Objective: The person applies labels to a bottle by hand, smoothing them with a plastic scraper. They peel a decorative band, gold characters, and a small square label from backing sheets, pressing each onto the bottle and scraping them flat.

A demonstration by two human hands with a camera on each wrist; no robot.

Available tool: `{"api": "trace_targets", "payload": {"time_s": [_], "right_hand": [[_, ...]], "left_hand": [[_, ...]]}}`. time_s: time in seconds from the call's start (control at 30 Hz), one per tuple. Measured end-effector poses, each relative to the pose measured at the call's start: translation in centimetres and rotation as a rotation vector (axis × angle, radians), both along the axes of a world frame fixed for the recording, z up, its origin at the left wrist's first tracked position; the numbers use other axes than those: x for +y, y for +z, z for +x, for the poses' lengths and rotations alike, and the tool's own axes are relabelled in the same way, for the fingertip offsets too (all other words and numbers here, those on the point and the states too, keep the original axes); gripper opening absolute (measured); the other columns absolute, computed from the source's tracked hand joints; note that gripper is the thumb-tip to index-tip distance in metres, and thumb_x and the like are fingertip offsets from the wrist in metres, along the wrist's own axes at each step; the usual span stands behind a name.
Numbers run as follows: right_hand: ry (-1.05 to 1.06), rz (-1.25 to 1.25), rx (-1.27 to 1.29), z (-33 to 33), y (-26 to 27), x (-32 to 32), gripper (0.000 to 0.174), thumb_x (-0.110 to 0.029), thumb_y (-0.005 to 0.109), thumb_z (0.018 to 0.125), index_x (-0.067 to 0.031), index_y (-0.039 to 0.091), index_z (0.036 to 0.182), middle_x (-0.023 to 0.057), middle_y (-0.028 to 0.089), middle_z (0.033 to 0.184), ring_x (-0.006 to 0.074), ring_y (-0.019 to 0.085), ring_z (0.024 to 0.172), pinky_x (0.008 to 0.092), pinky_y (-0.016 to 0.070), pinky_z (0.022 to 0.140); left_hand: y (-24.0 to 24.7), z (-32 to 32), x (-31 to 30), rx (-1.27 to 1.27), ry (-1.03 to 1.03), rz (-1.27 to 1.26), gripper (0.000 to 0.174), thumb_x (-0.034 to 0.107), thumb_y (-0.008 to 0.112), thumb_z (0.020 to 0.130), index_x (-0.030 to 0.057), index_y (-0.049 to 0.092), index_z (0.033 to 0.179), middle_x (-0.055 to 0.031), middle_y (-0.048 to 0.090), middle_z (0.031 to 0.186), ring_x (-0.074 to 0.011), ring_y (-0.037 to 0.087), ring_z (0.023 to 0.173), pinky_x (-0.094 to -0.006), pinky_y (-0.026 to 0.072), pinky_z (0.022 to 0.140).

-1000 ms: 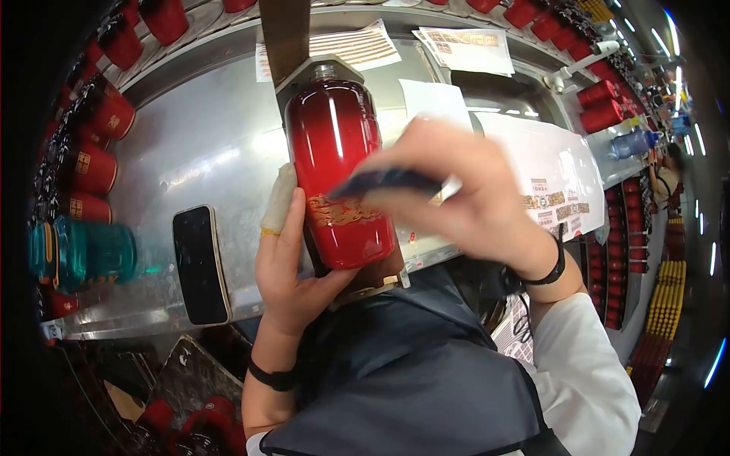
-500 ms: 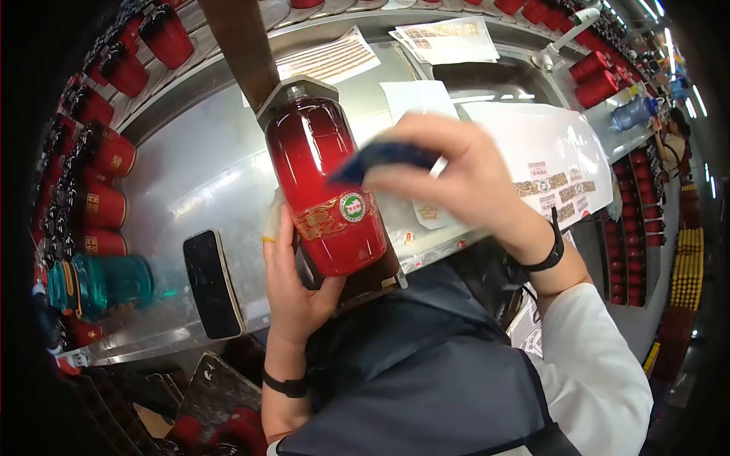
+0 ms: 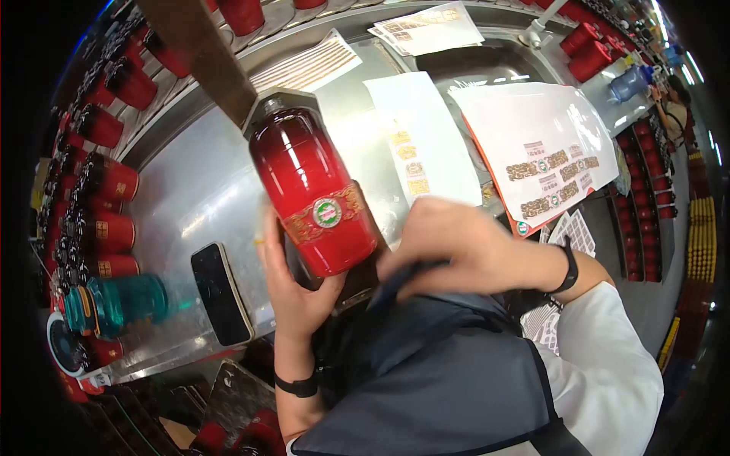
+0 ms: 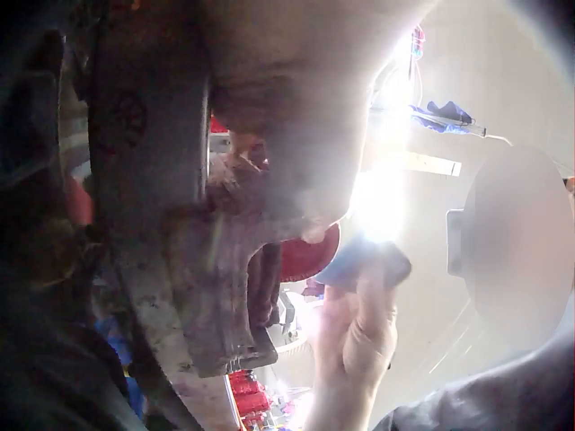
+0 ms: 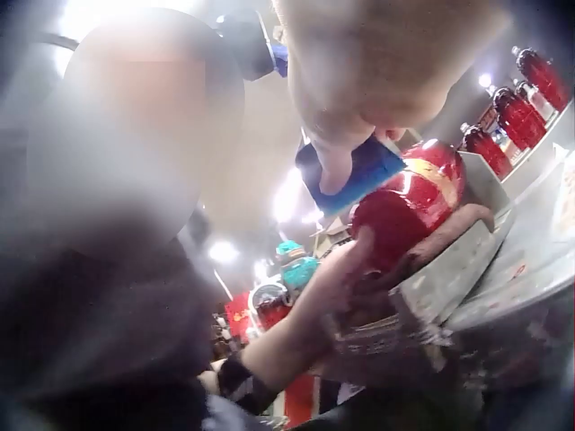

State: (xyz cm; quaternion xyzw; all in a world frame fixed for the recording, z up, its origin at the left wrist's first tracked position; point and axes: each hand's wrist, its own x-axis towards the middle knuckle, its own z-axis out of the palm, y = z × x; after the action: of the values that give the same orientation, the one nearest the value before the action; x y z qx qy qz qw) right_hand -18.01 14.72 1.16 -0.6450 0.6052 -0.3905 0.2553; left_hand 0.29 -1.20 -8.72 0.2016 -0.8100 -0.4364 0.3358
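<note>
A glossy red bottle (image 3: 304,167), darkening to black at its neck, lies on a brown stand (image 3: 201,61) in the head view. Round its lower part runs a gold patterned decal band (image 3: 350,199) with a round green-and-white badge (image 3: 327,213). My left hand (image 3: 298,300) holds the bottle by its base end, thumb at the bottom and fingers along the left side. To the right of the base, apart from the bottle, my right hand (image 3: 468,251) pinches a flat blue scraper (image 5: 359,175). Motion blurs this hand in the head view.
Decal sheets (image 3: 426,140) lie right of the bottle, one bigger sheet (image 3: 547,114) over an orange edge. A phone (image 3: 220,292) and a teal jar (image 3: 129,304) stand left on the metal bench (image 3: 179,197). Red bottles (image 3: 106,232) line the left side.
My right hand with the scraper has swept off the decal band, down and right past the bottle's base. The badge, hidden at first, now shows near the band's middle. The head view has shifted.
</note>
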Motion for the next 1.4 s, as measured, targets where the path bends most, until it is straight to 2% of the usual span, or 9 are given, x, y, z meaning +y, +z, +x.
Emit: {"api": "trace_targets", "payload": {"time_s": [0.2, 0.27, 0.33, 0.5, 0.67, 0.77, 0.93, 1.07, 1.4], "right_hand": [[-0.474, 0.205, -0.324, -9.3, 1.7, 3.0, 0.030, -0.016, 0.057, 0.099, -0.0053, 0.063, 0.126, 0.0006, 0.066, 0.107, 0.0052, 0.058, 0.094, 0.0220, 0.0480, 0.084], [-0.578, 0.267, -0.510, -13.1, 0.8, 3.7, 0.027, -0.024, 0.051, 0.103, -0.0093, 0.065, 0.121, -0.0005, 0.064, 0.101, 0.0048, 0.057, 0.085, 0.0221, 0.0504, 0.075], [-0.673, 0.181, -0.548, -15.2, 0.0, 3.2, 0.031, -0.031, 0.051, 0.103, -0.0055, 0.069, 0.106, 0.0014, 0.066, 0.082, 0.0089, 0.063, 0.064, 0.0240, 0.0509, 0.056], [-0.543, 0.482, -0.389, -17.6, -3.1, -0.3, 0.056, -0.057, 0.064, 0.090, -0.0062, 0.070, 0.068, 0.0016, 0.061, 0.064, 0.0077, 0.051, 0.053, 0.0235, 0.0409, 0.050], [-0.414, 0.560, 0.191, -16.7, -5.6, -6.2, 0.048, -0.051, 0.077, 0.077, -0.0042, 0.068, 0.083, 0.0070, 0.064, 0.072, 0.0154, 0.059, 0.069, 0.0305, 0.0458, 0.062], [-0.428, 0.536, 0.521, -16.5, -6.2, -7.6, 0.069, -0.055, 0.084, 0.063, -0.0045, 0.062, 0.105, 0.0144, 0.070, 0.097, 0.0317, 0.068, 0.094, 0.0401, 0.0520, 0.077], [-0.504, 0.587, 0.621, -19.9, -5.9, -9.1, 0.076, -0.059, 0.085, 0.057, -0.0043, 0.062, 0.106, 0.0157, 0.068, 0.103, 0.0297, 0.067, 0.092, 0.0376, 0.0512, 0.077], [-0.443, 0.663, 0.234, -22.1, -4.9, -10.1, 0.070, -0.060, 0.082, 0.063, -0.0047, 0.066, 0.103, 0.0145, 0.068, 0.095, 0.0233, 0.065, 0.085, 0.0342, 0.0498, 0.075], [-0.459, 0.662, 0.671, -20.9, -5.5, -11.7, 0.065, -0.052, 0.083, 0.065, -0.0066, 0.065, 0.108, 0.0130, 0.070, 0.102, 0.0277, 0.068, 0.092, 0.0378, 0.0529, 0.079]], "left_hand": [[2.0, -0.2, 0.9, -0.144, 0.031, -0.263, 0.112, 0.033, 0.090, 0.065, -0.0022, 0.027, 0.150, -0.0272, 0.030, 0.152, -0.0431, 0.028, 0.141, -0.0462, 0.0252, 0.115], [3.2, -1.0, 0.6, -0.178, -0.023, -0.698, 0.112, 0.037, 0.090, 0.064, -0.0004, 0.029, 0.150, -0.0269, 0.025, 0.155, -0.0434, 0.027, 0.141, -0.0483, 0.0252, 0.115], [2.7, -1.4, 0.3, -0.186, -0.013, -0.702, 0.112, 0.039, 0.090, 0.065, 0.0001, 0.029, 0.150, -0.0256, 0.021, 0.157, -0.0434, 0.028, 0.141, -0.0494, 0.0262, 0.114], [0.1, -1.7, 0.3, 0.024, 0.018, -0.061, 0.131, 0.051, 0.091, 0.060, 0.0000, 0.015, 0.154, -0.0203, 0.019, 0.159, -0.0334, 0.028, 0.143, -0.0427, 0.0269, 0.115], [-0.3, -1.7, -0.1, 0.101, 0.006, 0.081, 0.142, 0.058, 0.091, 0.053, -0.0026, 0.011, 0.155, -0.0205, 0.018, 0.159, -0.0319, 0.026, 0.145, -0.0420, 0.0234, 0.117], [-0.1, -1.8, -0.1, 0.098, 0.018, 0.088, 0.142, 0.059, 0.090, 0.054, -0.0028, 0.012, 0.154, -0.0203, 0.020, 0.159, -0.0320, 0.028, 0.144, -0.0420, 0.0239, 0.117], [-0.3, -1.6, -0.5, 0.087, 0.033, -0.002, 0.143, 0.060, 0.091, 0.052, -0.0036, 0.013, 0.154, -0.0206, 0.024, 0.157, -0.0321, 0.030, 0.142, -0.0422, 0.0257, 0.116], [-0.1, -1.5, -0.4, 0.077, 0.034, 0.057, 0.144, 0.061, 0.090, 0.051, -0.0050, 0.013, 0.154, -0.0228, 0.024, 0.156, -0.0337, 0.032, 0.141, -0.0437, 0.0260, 0.115], [-0.3, -1.3, -0.7, 0.030, 0.020, 0.008, 0.147, 0.060, 0.091, 0.048, -0.0058, 0.013, 0.153, -0.0251, 0.025, 0.156, -0.0374, 0.030, 0.142, -0.0456, 0.0225, 0.116]]}}
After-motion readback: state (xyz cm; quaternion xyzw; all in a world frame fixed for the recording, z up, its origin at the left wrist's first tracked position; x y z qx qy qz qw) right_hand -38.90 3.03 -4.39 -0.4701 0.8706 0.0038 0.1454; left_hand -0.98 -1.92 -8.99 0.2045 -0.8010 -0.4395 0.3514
